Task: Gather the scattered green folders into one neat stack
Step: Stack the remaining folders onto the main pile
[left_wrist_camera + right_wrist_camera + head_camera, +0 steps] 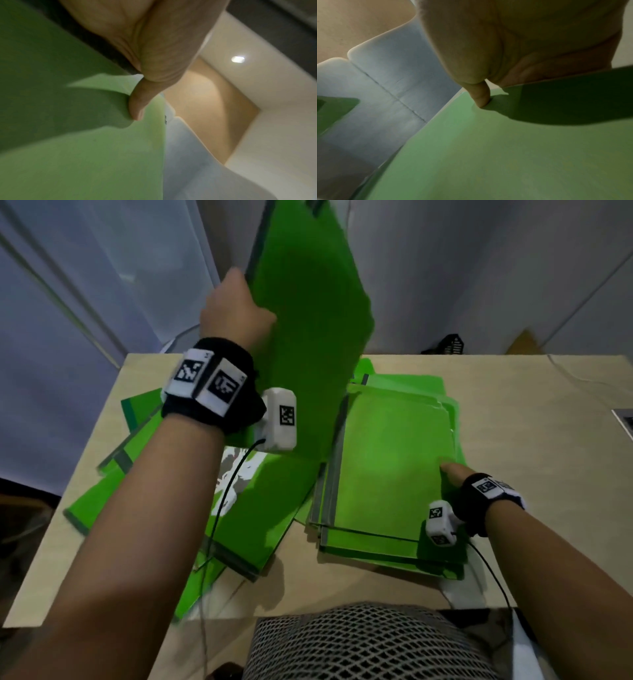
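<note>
**A:** ok so where's the folder at right now?

**B:** The lifted green folder [308, 313] is up in the air, standing nearly on end over the far middle of the table [534, 419]. The left hand [236, 309] grips its left edge by the dark spine; in the left wrist view the thumb [137, 108] is pressed onto the green cover, so that one's clamped on for sure.

**A:** and the pile?

**B:** The stack [387, 467] sits flat on the right half of the table, several folders deep, edges not quite lined up. The right hand [452, 474] is at its right edge, thumb [481, 97] on top of the top cover, other fingers tucked under where I can't see them. Looks like a pinch on the edge.

**A:** anything still loose?

**B:** Yep, the scattered folders [246, 508] are fanned out on the left side, overlapping at odd angles, one poking off the near edge. Beyond that there's a black object [448, 344] past the far edge of the table and a mesh chair back [363, 645] nearest the camera.
</note>
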Action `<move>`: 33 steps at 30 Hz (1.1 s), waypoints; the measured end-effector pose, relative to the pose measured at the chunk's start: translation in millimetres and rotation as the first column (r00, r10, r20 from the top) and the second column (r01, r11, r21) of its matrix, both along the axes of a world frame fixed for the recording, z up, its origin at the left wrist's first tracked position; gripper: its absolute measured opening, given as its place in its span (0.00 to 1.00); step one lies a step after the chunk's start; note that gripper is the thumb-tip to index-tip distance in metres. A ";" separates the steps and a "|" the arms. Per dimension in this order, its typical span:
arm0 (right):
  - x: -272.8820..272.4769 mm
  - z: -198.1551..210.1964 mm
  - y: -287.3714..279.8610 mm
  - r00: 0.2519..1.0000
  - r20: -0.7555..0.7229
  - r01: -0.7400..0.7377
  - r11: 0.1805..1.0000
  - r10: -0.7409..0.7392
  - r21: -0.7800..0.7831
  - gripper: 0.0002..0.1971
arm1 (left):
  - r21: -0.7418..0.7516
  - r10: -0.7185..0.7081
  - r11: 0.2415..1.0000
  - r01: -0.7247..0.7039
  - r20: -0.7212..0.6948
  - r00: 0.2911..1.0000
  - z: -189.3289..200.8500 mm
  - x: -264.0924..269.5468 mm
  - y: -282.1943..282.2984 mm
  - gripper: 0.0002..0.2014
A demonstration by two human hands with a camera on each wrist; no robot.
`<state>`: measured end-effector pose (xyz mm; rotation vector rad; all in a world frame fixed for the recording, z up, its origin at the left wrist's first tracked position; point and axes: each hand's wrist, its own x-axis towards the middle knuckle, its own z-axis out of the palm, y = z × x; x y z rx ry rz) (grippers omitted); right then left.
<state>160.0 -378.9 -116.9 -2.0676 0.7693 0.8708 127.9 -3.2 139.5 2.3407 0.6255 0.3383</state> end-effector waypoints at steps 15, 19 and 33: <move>-16.0 26.7 9.2 0.991 0.019 0.125 0.976 -0.130 0.179 0.28 | -0.267 -0.124 0.963 -0.021 -0.511 0.850 -188.3 -45.6 -59.6 0.25; -25.8 45.1 23.2 1.000 -0.008 0.009 0.992 -0.008 0.128 0.63 | -0.184 -0.185 0.977 0.107 -0.484 0.856 -195.6 -42.4 -86.0 0.27; -29.4 40.7 23.2 0.993 -0.114 0.021 0.999 -0.023 -0.024 0.52 | 0.070 0.666 0.589 -0.805 -0.606 0.434 -225.3 -113.9 26.6 0.32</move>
